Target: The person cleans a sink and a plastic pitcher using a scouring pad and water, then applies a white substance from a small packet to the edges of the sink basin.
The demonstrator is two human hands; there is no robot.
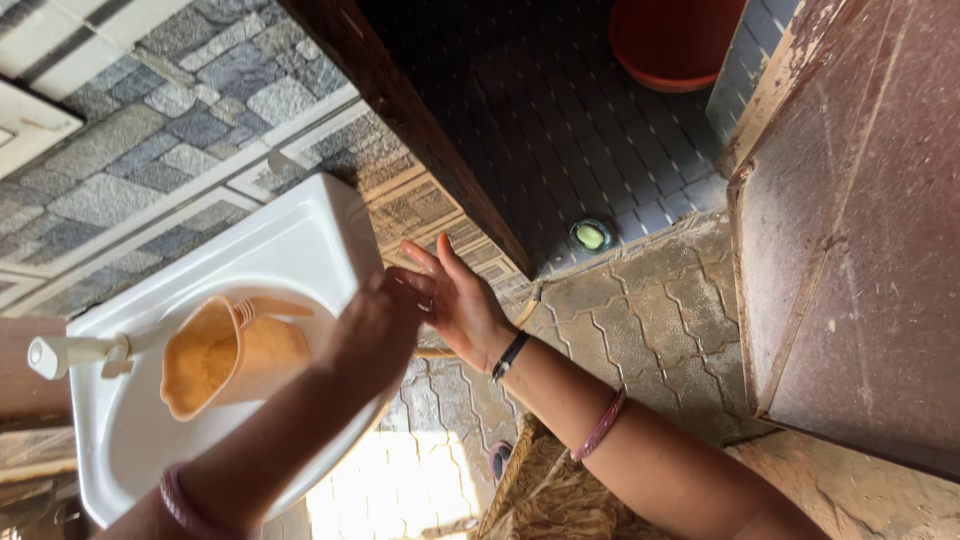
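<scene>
Glossy white basin (300,235), matt plastic jug (215,355)

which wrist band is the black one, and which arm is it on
The black band sits on the right arm, right at the wrist below the right hand. The other two are pink: one further up that forearm, one on the left wrist.

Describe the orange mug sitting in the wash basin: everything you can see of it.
The orange mug looks like plastic, with a wide mouth, a pouring lip and a handle on the side toward the wall. It lies tilted inside the white basin, its opening toward the white tap. Something pale shows inside; I cannot tell what. Neither hand touches it: the left hand and right hand meet over the basin's edge.
</scene>
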